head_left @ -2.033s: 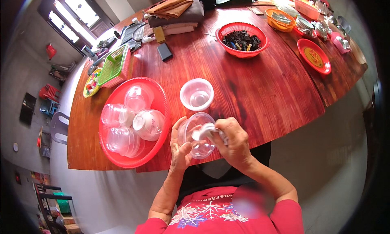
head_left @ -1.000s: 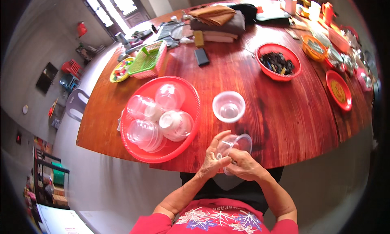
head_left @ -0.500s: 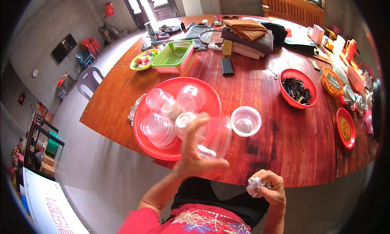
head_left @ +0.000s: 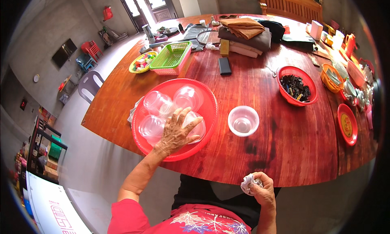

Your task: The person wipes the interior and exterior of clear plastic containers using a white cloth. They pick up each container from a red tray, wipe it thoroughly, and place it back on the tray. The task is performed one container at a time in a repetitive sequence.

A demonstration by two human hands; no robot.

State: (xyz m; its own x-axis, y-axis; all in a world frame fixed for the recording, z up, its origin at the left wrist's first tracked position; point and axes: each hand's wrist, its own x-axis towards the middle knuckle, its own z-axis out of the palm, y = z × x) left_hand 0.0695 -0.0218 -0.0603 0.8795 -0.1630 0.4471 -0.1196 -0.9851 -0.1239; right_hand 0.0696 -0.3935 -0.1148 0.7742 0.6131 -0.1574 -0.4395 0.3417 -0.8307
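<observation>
My left hand is over a round red plastic tray on the near left of the table. Its fingers are spread across the top of a clear plastic bowl in the tray; the palm side is hidden. Several more clear bowls stand around it in the tray, seemingly upside down. By the table's front edge, my right hand is closed round a crumpled white cloth. A single clear bowl stands upright on the table, right of the tray, touched by neither hand.
A green and pink basket and a yellow bowl of colourful pieces stand behind the tray. Farther back lie a dark phone-like slab and folded cloths. A red basket of dark pieces and a red plate are at right.
My left hand has moved left and down over the tray, bringing the blurred clear bowl beside it into the tray. My right hand still holds the cloth, slightly farther left.
</observation>
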